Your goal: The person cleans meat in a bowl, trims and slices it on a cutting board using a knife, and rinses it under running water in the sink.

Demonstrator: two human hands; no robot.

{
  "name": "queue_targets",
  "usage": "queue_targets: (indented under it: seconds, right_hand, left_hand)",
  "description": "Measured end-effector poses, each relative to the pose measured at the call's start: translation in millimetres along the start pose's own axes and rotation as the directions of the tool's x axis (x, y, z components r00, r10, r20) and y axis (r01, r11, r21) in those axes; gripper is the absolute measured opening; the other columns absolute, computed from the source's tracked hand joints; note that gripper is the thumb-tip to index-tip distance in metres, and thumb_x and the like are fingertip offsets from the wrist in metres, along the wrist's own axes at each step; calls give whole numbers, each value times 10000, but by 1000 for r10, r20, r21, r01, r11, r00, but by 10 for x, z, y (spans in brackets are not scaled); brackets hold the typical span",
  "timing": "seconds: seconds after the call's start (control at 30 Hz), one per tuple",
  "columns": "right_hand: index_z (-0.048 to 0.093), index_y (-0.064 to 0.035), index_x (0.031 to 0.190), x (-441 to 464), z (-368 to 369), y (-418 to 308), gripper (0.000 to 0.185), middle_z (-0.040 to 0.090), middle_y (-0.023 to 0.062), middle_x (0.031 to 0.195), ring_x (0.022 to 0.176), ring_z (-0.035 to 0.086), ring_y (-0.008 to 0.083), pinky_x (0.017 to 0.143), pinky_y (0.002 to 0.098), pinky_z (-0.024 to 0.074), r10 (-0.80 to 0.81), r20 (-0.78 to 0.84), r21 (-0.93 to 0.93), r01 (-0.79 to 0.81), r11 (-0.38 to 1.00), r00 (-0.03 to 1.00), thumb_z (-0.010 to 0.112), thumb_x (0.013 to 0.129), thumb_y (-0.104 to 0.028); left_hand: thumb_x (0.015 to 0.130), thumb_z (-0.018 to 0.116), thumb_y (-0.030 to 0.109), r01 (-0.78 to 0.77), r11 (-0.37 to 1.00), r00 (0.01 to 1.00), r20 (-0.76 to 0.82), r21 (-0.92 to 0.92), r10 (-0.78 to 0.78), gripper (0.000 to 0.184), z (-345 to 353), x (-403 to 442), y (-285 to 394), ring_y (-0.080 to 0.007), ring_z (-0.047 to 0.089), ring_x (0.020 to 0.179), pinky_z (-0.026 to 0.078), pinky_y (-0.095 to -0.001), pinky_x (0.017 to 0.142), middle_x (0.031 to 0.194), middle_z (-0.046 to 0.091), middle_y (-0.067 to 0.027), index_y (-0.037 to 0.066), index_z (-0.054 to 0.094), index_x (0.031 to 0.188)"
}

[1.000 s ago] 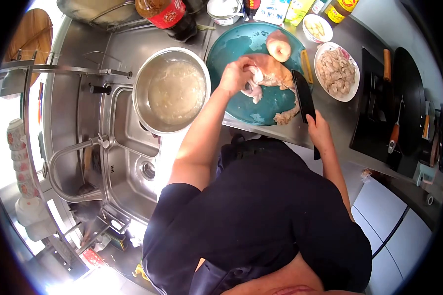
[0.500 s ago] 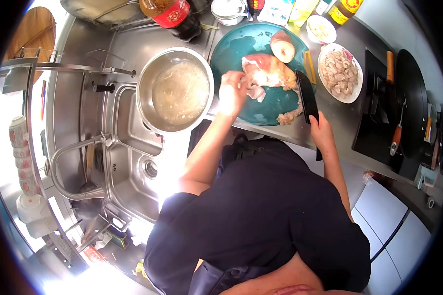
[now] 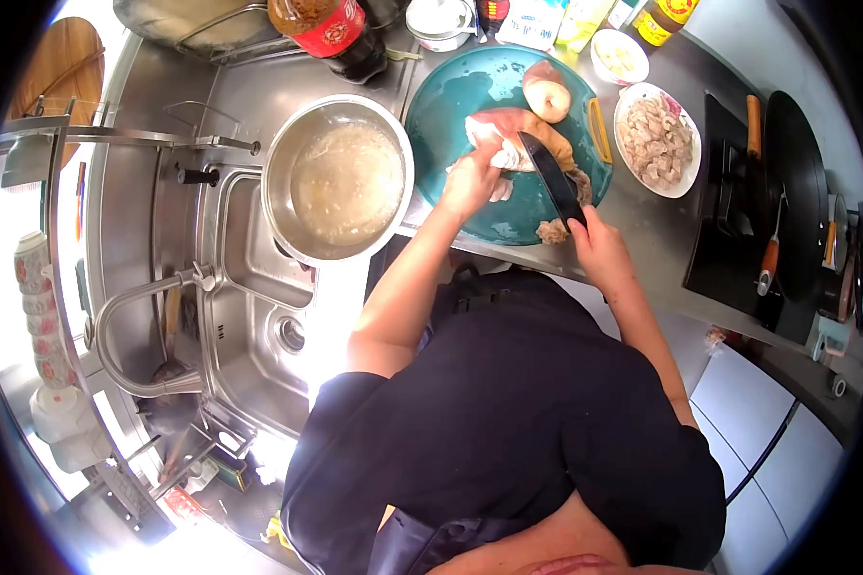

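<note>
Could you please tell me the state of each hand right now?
Left hand: at the raw meat; its grip cannot be told.
Right hand: closed, holding the black knife.

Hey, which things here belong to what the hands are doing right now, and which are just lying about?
In use:
long black knife, held in the right hand
pink raw meat, with the left hand at its edge
round green board, under the meat

Apparently just lying about:
dark plastic bottle with a red label
round black pan

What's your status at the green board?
Left hand at edge of large meat piece, grip unclear. Right hand gripping black knife, blade over that piece. Possible obstruction: left hand, close to blade tip.
</note>
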State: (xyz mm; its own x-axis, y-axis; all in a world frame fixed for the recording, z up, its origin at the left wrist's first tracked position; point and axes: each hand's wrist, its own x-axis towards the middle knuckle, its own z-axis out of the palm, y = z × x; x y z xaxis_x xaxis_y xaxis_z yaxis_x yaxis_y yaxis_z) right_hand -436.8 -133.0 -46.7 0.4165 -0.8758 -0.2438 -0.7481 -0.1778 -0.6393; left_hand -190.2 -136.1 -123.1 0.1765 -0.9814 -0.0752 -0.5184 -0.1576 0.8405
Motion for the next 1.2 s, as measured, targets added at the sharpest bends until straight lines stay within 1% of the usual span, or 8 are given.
queue_targets:
  seconds: [0.2, 0.4, 0.5, 0.63, 0.77, 0.87, 1.13, 1.2]
  right_hand:
    - [496, -28, 955, 44, -60, 114, 215, 603, 259, 740, 751, 585, 461, 619, 523, 439, 42, -103, 30, -39, 999, 994, 525, 943, -241]
    - [500, -27, 930, 10, -204, 230, 215, 598, 259, 743, 761, 577, 467, 624, 527, 432, 88, -135, 11, -87, 996, 987, 531, 936, -239]
    - [500, -26, 929, 4, -233, 234, 210, 595, 259, 740, 766, 572, 471, 626, 526, 432, 77, -143, 10, -76, 997, 987, 533, 934, -234]
    - [501, -24, 931, -22, -205, 245, 205, 598, 258, 755, 771, 574, 470, 630, 524, 436, 67, -126, 26, -65, 998, 990, 535, 933, -226]
    - [499, -20, 939, -21, -172, 142, 206, 602, 256, 767, 771, 582, 462, 630, 518, 442, 9, -84, 74, -3, 997, 996, 532, 937, -224]
    - [497, -20, 952, 11, -134, 25, 211, 604, 254, 758, 760, 588, 455, 629, 510, 450, -19, -73, 77, 25, 997, 997, 523, 943, -230]
    - [482, -30, 941, 34, -80, -52, 208, 606, 248, 731, 736, 591, 454, 625, 518, 446, -28, 32, 43, 26, 999, 999, 519, 941, -235]
    - [476, -31, 933, 36, -56, -80, 209, 605, 247, 726, 729, 590, 454, 625, 522, 446, -52, 62, 27, 50, 998, 997, 519, 939, -236]
  left_hand:
    - [817, 615, 76, -150, 975, 973, -200, -166, 116, 291, 158, -74, -188, -334, 628, 852, 501, -367, 756, 1030, 628, -188, 55, 592, 1106]
    - [727, 704, 138, -205, 959, 901, -344, 196, 263, 307, 265, 37, 79, -307, 609, 813, 492, -374, 743, 918, 613, -138, 26, 614, 998]
    - [735, 712, 130, -129, 975, 963, -213, 184, 167, 226, 298, 175, 58, -217, 603, 763, 483, -339, 710, 824, 618, -90, 28, 616, 912]
    - [808, 709, 149, 112, 915, 992, 95, -388, -82, 165, 9, 271, 90, -78, 569, 730, 468, -263, 641, 810, 634, -13, 55, 654, 933]
    - [879, 669, 191, 204, 810, 969, 229, -550, -89, 284, -264, 299, 298, -119, 597, 762, 529, -260, 624, 908, 639, -17, 46, 639, 1120]
    - [901, 647, 221, 475, 665, 870, 421, -576, -256, 306, -343, 262, 316, -134, 607, 780, 547, -284, 589, 927, 633, -33, 31, 620, 1139]
    - [890, 568, 97, 311, 618, 934, 352, -722, -59, 208, -200, 3, -52, -61, 510, 670, 379, -197, 535, 830, 590, 11, 64, 632, 1085]
    - [879, 560, 82, 352, 671, 930, 322, -653, -174, 203, -199, -109, -16, -43, 473, 645, 343, -204, 523, 840, 594, 26, 67, 634, 1068]
